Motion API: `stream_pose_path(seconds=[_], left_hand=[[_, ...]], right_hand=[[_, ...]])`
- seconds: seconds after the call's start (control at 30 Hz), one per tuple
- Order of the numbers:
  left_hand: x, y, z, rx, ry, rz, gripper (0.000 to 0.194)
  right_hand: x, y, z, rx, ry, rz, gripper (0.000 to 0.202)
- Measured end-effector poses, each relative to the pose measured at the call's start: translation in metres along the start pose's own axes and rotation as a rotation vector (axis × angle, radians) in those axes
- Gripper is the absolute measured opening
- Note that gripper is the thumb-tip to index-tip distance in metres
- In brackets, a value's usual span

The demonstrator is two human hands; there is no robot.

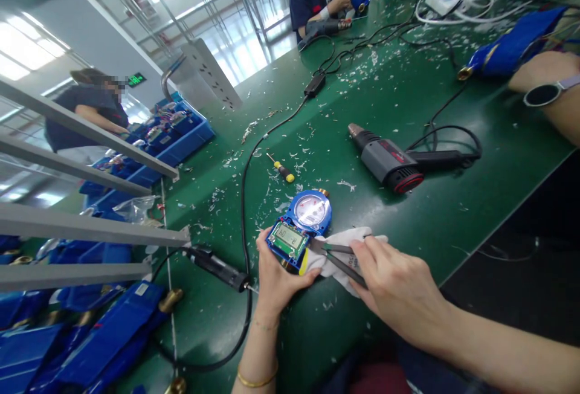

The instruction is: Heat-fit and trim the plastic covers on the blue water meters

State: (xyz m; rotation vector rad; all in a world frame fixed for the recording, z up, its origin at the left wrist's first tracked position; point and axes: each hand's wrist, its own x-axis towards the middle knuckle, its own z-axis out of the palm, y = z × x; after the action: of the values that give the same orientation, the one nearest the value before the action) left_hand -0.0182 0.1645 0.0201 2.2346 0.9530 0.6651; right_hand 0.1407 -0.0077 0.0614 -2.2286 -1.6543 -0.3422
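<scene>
My left hand (pixel 276 282) is wrapped round the lower side of a blue water meter (pixel 302 225). The meter has a round dial at its far end and a small lit display on a green circuit board nearer to me. Between the fingers and thumb of my right hand (pixel 394 273) are dark grey pliers (pixel 342 261), their handles spread and their jaws at the meter's right edge. What the jaws touch is too small to tell. A white work glove (pixel 362 238) lies beneath the pliers, beside the meter.
A heat gun (pixel 389 161) lies to the right, a small screwdriver (pixel 283 170) beyond the meter. A corded electric screwdriver (pixel 217 267) lies left near metal rails, blue meters (pixel 113 327) and a blue crate (pixel 194 131). Scraps litter the green table (pixel 317 146). Co-workers' hands (pixel 546 77) are nearby.
</scene>
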Motion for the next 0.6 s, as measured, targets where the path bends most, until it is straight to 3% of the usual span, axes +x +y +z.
stream_pose_path(seconds=[0.23, 0.33, 0.43, 0.53, 0.6], left_hand=[[0.023, -0.028, -0.033, -0.415, -0.323, -0.047, 0.120], [0.051, -0.028, -0.041, -0.530, -0.427, -0.202, 0.098], [0.093, -0.007, -0.035, -0.471, -0.507, -0.293, 0.074], [0.125, 0.025, -0.019, -0.263, -0.618, -0.183, 0.061], [0.130, 0.042, -0.011, -0.037, -0.677, -0.071, 0.053]], right_hand=[[0.004, 0.005, 0.001, 0.048, 0.009, -0.033, 0.029], [0.009, 0.017, 0.004, 0.051, 0.007, -0.095, 0.023], [0.022, 0.040, 0.008, 0.058, -0.007, -0.216, 0.016], [0.038, 0.068, 0.012, 0.070, -0.033, -0.384, 0.014], [0.045, 0.083, 0.014, 0.108, -0.068, -0.464, 0.016]])
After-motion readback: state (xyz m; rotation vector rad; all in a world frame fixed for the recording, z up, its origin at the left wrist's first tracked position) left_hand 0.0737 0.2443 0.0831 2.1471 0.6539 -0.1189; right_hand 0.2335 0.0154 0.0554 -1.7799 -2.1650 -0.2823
